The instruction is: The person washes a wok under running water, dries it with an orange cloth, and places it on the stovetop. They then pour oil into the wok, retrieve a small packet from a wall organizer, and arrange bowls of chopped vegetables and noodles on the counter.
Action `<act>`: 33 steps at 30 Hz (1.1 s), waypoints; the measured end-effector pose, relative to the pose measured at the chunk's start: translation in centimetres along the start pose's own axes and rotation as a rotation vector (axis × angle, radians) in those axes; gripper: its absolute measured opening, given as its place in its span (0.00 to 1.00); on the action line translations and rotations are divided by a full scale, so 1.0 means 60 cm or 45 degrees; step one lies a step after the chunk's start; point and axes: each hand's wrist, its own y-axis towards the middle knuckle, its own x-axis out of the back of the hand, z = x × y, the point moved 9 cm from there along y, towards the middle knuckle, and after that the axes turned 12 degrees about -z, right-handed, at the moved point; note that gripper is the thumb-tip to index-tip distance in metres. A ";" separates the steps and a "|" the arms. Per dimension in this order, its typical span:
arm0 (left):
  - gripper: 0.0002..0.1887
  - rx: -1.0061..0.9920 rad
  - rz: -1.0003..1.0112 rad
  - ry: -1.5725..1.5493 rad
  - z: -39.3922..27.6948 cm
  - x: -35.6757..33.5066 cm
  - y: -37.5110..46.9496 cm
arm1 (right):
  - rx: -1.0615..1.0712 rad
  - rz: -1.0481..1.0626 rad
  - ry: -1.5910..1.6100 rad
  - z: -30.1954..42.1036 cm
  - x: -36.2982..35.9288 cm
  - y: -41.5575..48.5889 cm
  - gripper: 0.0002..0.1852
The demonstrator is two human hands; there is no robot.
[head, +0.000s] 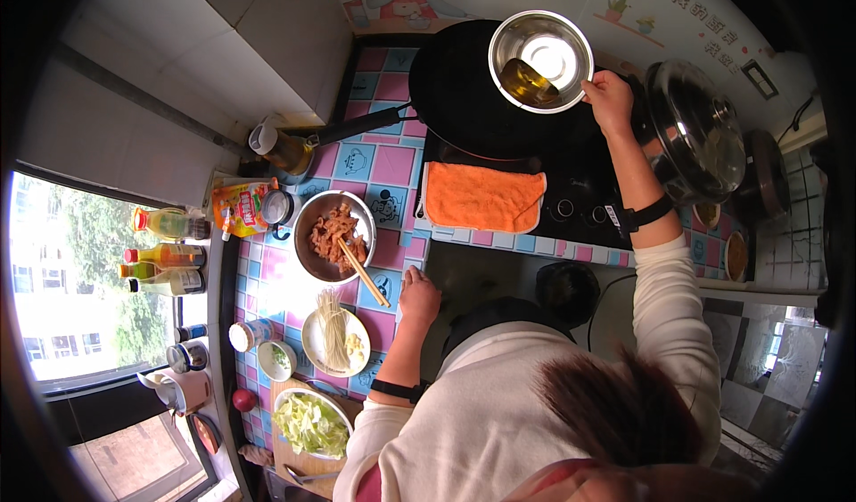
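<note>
My right hand [610, 101] grips the rim of a shiny metal bowl [568, 40], which is tilted above a large black wok [455, 94]. Golden oil [528, 84] has pooled at the bowl's lower left side. My left hand [420, 295] rests at the edge of the tiled-pattern counter and holds nothing that I can see. Near it stands a metal bowl [304, 224] of raw meat strips [329, 231], with wooden chopsticks [364, 273] leaning in it. An orange cloth [485, 196] lies on the front of the black stove [578, 194].
A plate [314, 351] holds dry noodles and chopped garlic; cut cabbage [311, 423] fills a bowl on a wooden board [287, 465]. An oil jug [284, 151] stands by the wok's handle [358, 126]. Right of the wok is a glass-lidded pot [699, 127].
</note>
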 end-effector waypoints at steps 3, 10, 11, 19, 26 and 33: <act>0.36 -0.005 0.005 0.010 0.000 0.000 0.000 | 0.012 -0.005 -0.016 0.002 0.004 0.001 0.06; 0.36 -0.020 0.019 0.042 -0.001 -0.004 0.001 | 0.020 -0.020 -0.025 0.010 0.016 0.002 0.06; 0.36 -0.018 0.018 0.037 -0.001 -0.004 0.001 | 0.013 -0.023 -0.035 0.009 0.017 0.002 0.06; 0.35 0.001 0.001 -0.001 -0.001 0.002 0.001 | -0.008 -0.022 -0.005 0.002 0.021 0.005 0.06; 0.35 0.018 0.003 -0.005 -0.002 0.005 0.000 | -0.001 -0.021 0.010 0.004 0.022 0.006 0.06; 0.35 0.010 -0.015 0.022 -0.002 0.003 0.001 | 0.000 0.006 -0.074 0.010 0.021 0.004 0.04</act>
